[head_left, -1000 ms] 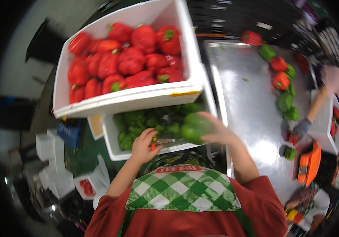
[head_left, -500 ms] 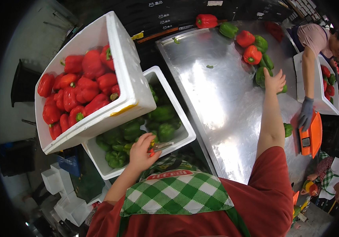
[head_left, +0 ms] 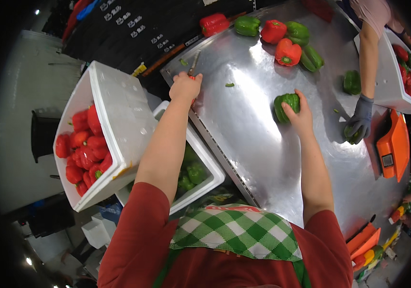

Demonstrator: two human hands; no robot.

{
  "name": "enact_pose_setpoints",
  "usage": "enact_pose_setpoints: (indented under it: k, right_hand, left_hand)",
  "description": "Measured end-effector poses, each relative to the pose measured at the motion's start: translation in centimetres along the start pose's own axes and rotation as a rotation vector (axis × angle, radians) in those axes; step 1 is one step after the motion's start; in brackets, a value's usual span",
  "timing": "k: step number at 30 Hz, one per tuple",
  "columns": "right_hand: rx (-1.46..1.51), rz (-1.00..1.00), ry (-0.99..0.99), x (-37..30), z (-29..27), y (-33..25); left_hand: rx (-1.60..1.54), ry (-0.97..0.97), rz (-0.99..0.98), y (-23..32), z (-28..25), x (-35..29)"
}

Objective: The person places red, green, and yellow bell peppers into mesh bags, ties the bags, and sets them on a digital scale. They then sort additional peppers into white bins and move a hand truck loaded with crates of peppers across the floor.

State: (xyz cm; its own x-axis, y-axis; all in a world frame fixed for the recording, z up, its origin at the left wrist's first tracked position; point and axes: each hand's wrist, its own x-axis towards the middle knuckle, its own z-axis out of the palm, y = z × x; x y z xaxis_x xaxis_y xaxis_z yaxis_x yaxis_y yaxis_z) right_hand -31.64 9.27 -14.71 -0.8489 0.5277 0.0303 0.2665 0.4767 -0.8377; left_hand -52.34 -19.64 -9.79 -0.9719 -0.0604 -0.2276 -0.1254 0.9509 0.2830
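Observation:
My left hand (head_left: 185, 87) is closed round the red handles of a pair of scissors (head_left: 195, 63), over the left edge of the metal table (head_left: 253, 158). Its blades point away from me. Around the near right side of a green bell pepper (head_left: 282, 109), my right hand (head_left: 302, 115) is closed with thumb and fingers on it. Farther off lie red bell peppers (head_left: 288, 53) and green bell peppers (head_left: 312, 58). Small green stem pieces (head_left: 229, 85) rest on the metal.
A tilted white foam box (head_left: 119, 105) of red peppers stands at left, over another foam box (head_left: 215, 177) with green peppers. At right, a co-worker's gloved hand (head_left: 360, 120) grips a green pepper beside an orange scale (head_left: 393, 144) and a white box (head_left: 383, 91).
My left hand has moved with the scissors from above the green-pepper box to the table's left edge. My right hand has drawn a green pepper nearer and leftward. The co-worker's glove now grips a pepper.

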Motion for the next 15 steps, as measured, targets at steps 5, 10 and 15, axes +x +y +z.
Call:
enact_pose_setpoints:
  k: [5,10,15]
  right_hand:
    - [0.015,0.075,0.036,-1.6,0.0,-1.1]
    - [0.036,0.081,0.039,-1.1,0.1,-0.8]
    - [0.051,0.055,0.05,-1.4,0.3,-0.6]
  left_hand:
    - [-0.711,0.423,0.202,1.5,-4.6,3.8]
    - [-1.34,0.513,0.462,7.3,-21.0,7.1]
    - [-1.469,0.165,0.177,8.7,-33.1,13.7]
